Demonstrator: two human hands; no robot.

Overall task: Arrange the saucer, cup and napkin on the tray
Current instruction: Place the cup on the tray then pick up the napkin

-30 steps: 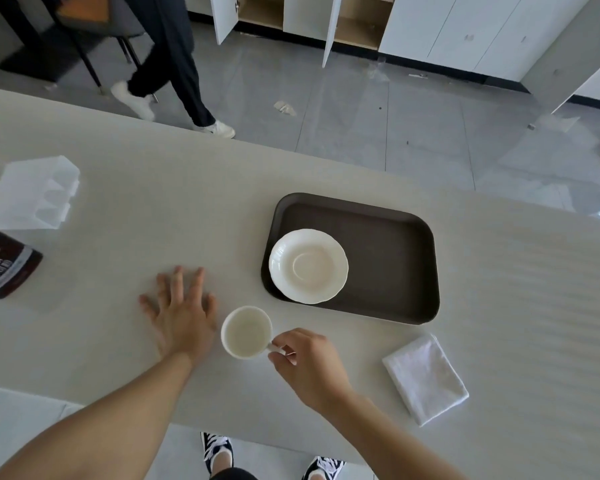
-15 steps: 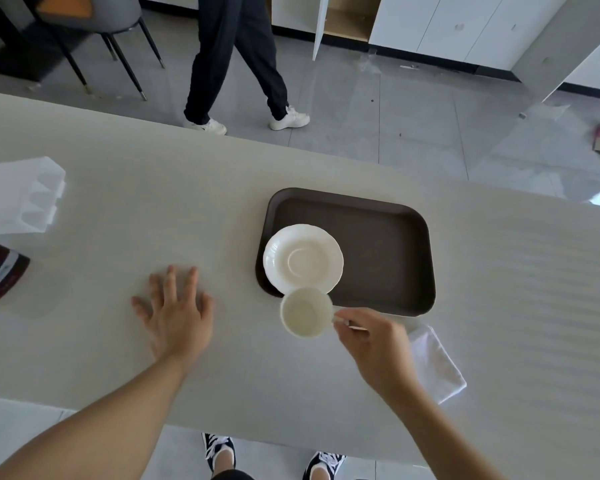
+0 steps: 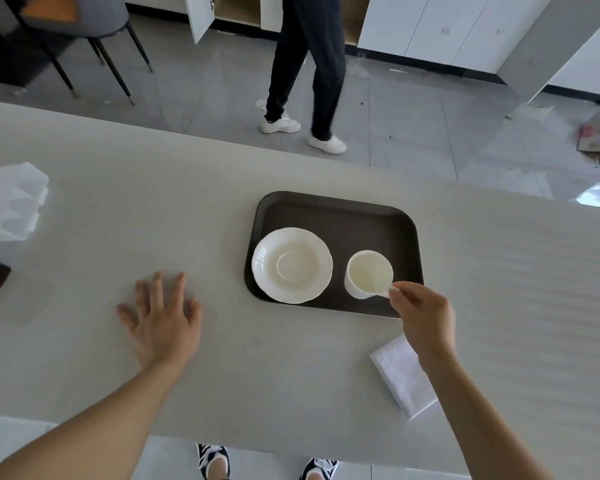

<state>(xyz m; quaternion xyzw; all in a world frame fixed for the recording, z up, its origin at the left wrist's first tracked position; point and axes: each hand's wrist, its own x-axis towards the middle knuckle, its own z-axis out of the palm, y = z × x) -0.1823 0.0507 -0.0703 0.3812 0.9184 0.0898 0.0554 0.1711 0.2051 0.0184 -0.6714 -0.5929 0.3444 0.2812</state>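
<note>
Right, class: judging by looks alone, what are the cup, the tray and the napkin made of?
Cup: probably glazed ceramic, with smooth cream walls and a soft sheen.
Tray: likely moulded plastic, dark brown and matte, with rounded corners and a raised rim.
Napkin: white folded sheet with soft creases; cloth or thick paper, unclear.

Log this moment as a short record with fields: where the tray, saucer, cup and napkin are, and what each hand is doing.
tray: dark tray on the pale table
saucer: white saucer on the tray's left part, empty
cup: white cup upright over the tray, right of the saucer, not on it; set down or not, cannot tell
napkin: folded white napkin on the table, off the tray, near its right front corner
right hand: right hand pinches the cup's handle
left hand: left hand flat on the table, fingers spread, holding nothing
</note>
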